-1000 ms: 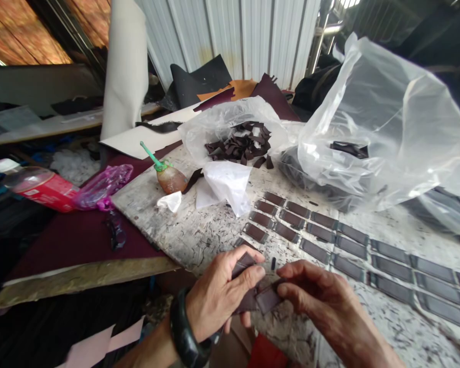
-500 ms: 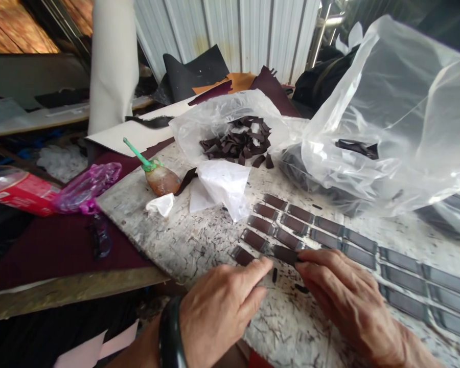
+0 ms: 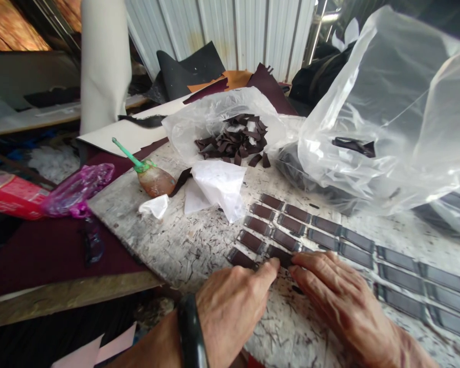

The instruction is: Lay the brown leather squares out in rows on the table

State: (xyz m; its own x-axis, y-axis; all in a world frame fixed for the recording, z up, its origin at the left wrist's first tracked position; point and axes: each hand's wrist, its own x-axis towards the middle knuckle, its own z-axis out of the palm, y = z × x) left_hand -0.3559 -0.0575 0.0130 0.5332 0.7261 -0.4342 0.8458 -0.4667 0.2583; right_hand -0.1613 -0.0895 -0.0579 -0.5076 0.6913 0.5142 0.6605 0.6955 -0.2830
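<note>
A: Quick one. Since the earliest frame, we're seeing the left hand (image 3: 233, 306) and right hand (image 3: 341, 301) coming down from holding dark pieces up between them to working at the rows; the left index fingertip is also shifting in closer to the right fingers.

B: And the dark piece (image 3: 279, 254)?

A: Lying on the worktop (image 3: 176, 240), at the near end of its row, right between the two hands' fingertips. Left index is touching its near edge, right fingertips are meeting its right end.

B: Grip?

A: Fingers are resting on it from above. Thumbs and palms are hiding, so we're not telling whether either hand is closing on anything.

B: Risks?

A: We're judging an uneven push as the main one: one side pressing harder could be skewing it, or riding it over the neighbouring piece (image 3: 252, 241). The left knuckles are hovering near the corner piece (image 3: 240, 258), so a brush could be knocking that crooked.

B: Debris?

A: Loose scrap (image 3: 298, 290) is lying near the right fingers; anything catching underneath could be tilting an edge.
</note>
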